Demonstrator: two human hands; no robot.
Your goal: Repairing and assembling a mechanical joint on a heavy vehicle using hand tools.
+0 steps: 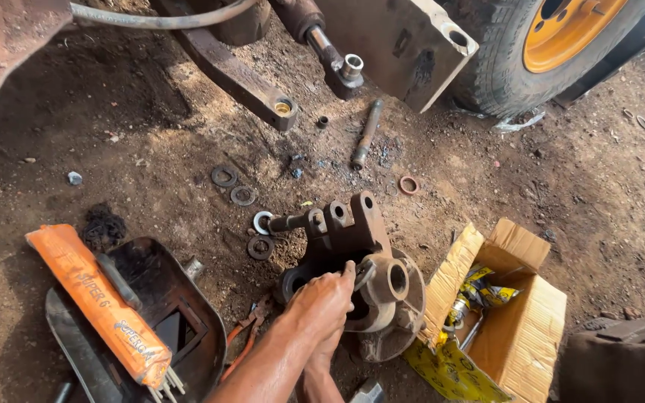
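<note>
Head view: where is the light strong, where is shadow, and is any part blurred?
In the head view, sunlight falls on the open cardboard box and the dirt at right; the upper left ground lies in shadow under the machine. The rusty steering knuckle and the hand on it are sharp and evenly lit. The wheel at the top edge looks stretched by the wide lens.
</note>
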